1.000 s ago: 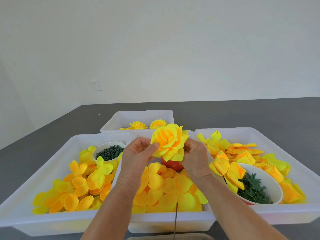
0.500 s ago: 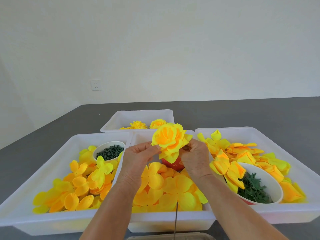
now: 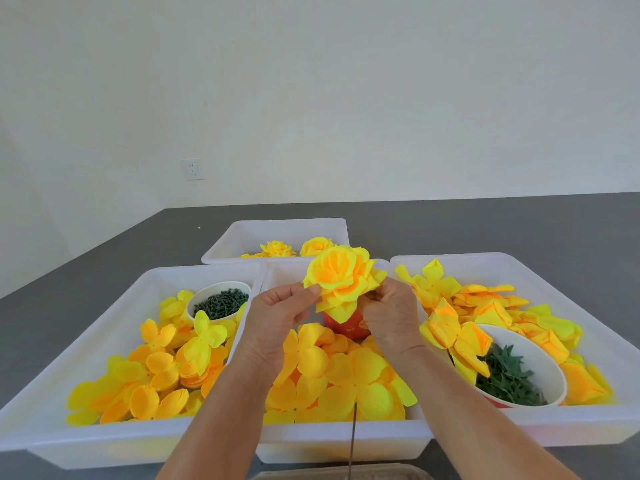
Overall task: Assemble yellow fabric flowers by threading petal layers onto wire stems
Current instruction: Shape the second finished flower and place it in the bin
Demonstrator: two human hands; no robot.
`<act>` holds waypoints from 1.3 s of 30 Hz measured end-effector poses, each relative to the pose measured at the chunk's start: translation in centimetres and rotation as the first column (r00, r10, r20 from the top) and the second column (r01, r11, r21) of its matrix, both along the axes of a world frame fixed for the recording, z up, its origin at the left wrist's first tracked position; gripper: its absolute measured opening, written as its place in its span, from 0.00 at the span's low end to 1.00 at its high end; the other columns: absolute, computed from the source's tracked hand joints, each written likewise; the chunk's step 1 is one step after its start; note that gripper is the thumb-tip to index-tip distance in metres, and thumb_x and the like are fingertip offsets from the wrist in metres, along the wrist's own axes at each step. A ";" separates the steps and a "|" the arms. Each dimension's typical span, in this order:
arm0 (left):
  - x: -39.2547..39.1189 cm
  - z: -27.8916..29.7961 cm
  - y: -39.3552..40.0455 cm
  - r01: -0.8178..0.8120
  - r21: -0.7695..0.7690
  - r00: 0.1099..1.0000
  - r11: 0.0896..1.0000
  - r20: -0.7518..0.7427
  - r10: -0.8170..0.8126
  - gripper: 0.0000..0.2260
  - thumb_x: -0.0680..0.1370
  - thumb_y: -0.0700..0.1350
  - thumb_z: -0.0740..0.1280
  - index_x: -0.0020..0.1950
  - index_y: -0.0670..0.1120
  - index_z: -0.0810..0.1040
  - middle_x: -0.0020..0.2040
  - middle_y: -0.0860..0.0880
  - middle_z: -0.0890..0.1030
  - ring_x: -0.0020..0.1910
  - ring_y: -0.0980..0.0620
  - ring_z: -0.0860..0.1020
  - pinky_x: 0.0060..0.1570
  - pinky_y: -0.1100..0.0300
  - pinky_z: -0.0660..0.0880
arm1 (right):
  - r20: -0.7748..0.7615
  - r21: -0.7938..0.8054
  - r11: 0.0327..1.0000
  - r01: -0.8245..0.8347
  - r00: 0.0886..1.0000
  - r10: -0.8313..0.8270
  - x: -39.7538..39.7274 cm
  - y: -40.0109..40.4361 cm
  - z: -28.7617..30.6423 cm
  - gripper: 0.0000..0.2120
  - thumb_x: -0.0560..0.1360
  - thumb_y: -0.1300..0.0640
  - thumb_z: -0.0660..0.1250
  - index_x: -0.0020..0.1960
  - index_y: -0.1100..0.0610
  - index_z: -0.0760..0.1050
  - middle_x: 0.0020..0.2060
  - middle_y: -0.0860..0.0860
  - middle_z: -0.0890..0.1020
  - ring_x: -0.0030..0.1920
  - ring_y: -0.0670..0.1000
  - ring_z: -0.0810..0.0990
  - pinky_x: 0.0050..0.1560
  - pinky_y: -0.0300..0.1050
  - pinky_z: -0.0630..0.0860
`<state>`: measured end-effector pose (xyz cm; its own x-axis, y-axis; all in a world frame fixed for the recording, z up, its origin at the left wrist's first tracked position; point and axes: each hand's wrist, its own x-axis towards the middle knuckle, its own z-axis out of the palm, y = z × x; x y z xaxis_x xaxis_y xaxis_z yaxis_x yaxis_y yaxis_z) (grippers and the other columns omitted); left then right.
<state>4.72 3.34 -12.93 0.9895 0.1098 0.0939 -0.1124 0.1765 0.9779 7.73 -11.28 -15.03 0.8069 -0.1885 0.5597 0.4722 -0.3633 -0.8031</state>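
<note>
A layered yellow fabric flower (image 3: 341,280) is held up over the middle white tray (image 3: 343,441). My left hand (image 3: 277,317) pinches its left petal edge between thumb and fingers. My right hand (image 3: 391,317) grips the flower from behind on the right, fingers curled under the petals. A thin dark wire stem (image 3: 352,441) shows below, running down to the bottom edge; its upper part is hidden behind my hands. Loose yellow petal layers (image 3: 339,375) fill the middle tray.
The left tray (image 3: 52,420) holds petals and a white bowl of dark green pieces (image 3: 221,301). The right tray (image 3: 588,424) holds folded petals and a bowl of green leaves (image 3: 509,375). The far tray (image 3: 284,230) holds finished flowers. A red cup (image 3: 346,327) stands behind my hands.
The flower has turned and tilted a little in my hands, and its petals have been spread. Both hands stay in nearly the same place.
</note>
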 end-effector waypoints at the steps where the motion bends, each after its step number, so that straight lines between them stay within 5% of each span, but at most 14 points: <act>1: -0.1 0.1 0.0 -0.006 -0.001 1.000 1.000 -0.001 0.006 0.07 0.64 0.50 0.73 0.32 0.46 0.83 0.39 0.45 0.81 0.44 0.47 0.75 0.51 0.52 0.72 | 0.008 0.010 1.000 -0.001 1.000 0.001 0.0 0.0 0.0 0.13 0.70 0.68 0.70 0.32 0.53 0.75 0.21 0.36 0.72 0.29 0.32 0.74 0.31 0.23 0.66; 5: -0.4 0.3 -0.2 0.024 0.046 1.000 0.999 -0.001 -0.024 0.15 0.57 0.53 0.74 0.32 0.43 0.79 0.33 0.47 0.78 0.38 0.49 0.73 0.44 0.56 0.71 | 0.021 0.039 0.999 -0.022 1.000 0.021 0.0 0.0 -0.1 0.08 0.70 0.65 0.71 0.36 0.55 0.79 0.28 0.37 0.76 0.31 0.32 0.76 0.33 0.24 0.68; 10: -0.4 0.3 -0.2 0.052 0.074 0.999 0.996 -0.015 -0.051 0.18 0.60 0.49 0.74 0.43 0.37 0.83 0.41 0.47 0.85 0.38 0.57 0.80 0.43 0.59 0.73 | 0.005 0.029 0.999 -0.021 1.000 0.021 0.0 0.0 -0.2 0.08 0.70 0.63 0.72 0.36 0.52 0.78 0.28 0.38 0.76 0.31 0.34 0.75 0.33 0.25 0.68; 13: -0.2 0.0 -0.1 0.030 0.078 0.998 0.996 -0.056 -0.025 0.15 0.65 0.49 0.74 0.44 0.38 0.84 0.43 0.44 0.85 0.46 0.49 0.80 0.50 0.50 0.76 | 0.023 0.046 0.999 -0.029 0.999 0.028 -0.1 0.0 -0.1 0.11 0.69 0.65 0.73 0.34 0.51 0.77 0.27 0.38 0.75 0.30 0.34 0.75 0.32 0.25 0.68; 21: 0.1 -0.3 0.2 0.091 0.003 0.987 0.996 -0.132 -0.090 0.12 0.62 0.45 0.73 0.41 0.40 0.83 0.39 0.46 0.84 0.44 0.51 0.78 0.45 0.60 0.73 | 0.029 0.016 0.999 -0.034 0.999 0.034 0.0 0.1 0.0 0.13 0.68 0.65 0.73 0.31 0.51 0.75 0.26 0.39 0.75 0.28 0.40 0.71 0.32 0.27 0.67; 24: 0.3 -0.4 0.2 0.086 0.021 0.987 0.996 -0.136 -0.082 0.07 0.68 0.40 0.72 0.42 0.37 0.82 0.41 0.45 0.83 0.46 0.50 0.77 0.46 0.59 0.73 | 0.006 0.028 0.999 -0.044 0.999 0.044 0.0 0.1 0.0 0.11 0.69 0.64 0.73 0.33 0.52 0.76 0.28 0.41 0.77 0.31 0.41 0.73 0.33 0.28 0.69; 31: -0.1 -0.1 0.1 0.102 -0.006 0.992 0.995 -0.073 -0.102 0.18 0.63 0.44 0.73 0.45 0.31 0.79 0.44 0.37 0.77 0.45 0.43 0.72 0.51 0.51 0.71 | -0.042 0.072 0.993 -0.095 0.994 0.099 0.4 0.0 -0.3 0.09 0.69 0.65 0.73 0.32 0.59 0.77 0.26 0.46 0.77 0.29 0.41 0.70 0.32 0.32 0.70; 35: 0.0 -0.1 0.2 0.068 0.017 0.997 0.998 -0.036 -0.068 0.04 0.69 0.37 0.71 0.37 0.36 0.80 0.44 0.33 0.79 0.44 0.40 0.75 0.50 0.48 0.73 | -0.058 0.080 0.980 -0.184 0.980 0.189 0.5 -0.1 -0.6 0.05 0.70 0.65 0.71 0.39 0.67 0.79 0.35 0.60 0.82 0.35 0.49 0.74 0.37 0.36 0.74; 39: 0.1 -0.2 0.2 0.077 -0.011 0.997 0.997 -0.011 -0.077 0.14 0.66 0.40 0.72 0.46 0.32 0.80 0.48 0.32 0.81 0.47 0.39 0.78 0.55 0.43 0.74 | -0.070 0.105 0.970 -0.220 0.971 0.228 0.3 0.0 -0.3 0.09 0.70 0.64 0.72 0.35 0.52 0.80 0.30 0.41 0.82 0.33 0.38 0.75 0.37 0.28 0.72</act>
<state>4.79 3.53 -13.10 0.9961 0.0338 0.0820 -0.0871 0.1948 0.9770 7.99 -11.28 -15.36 0.8765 -0.0476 0.4791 0.4649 -0.1747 -0.8679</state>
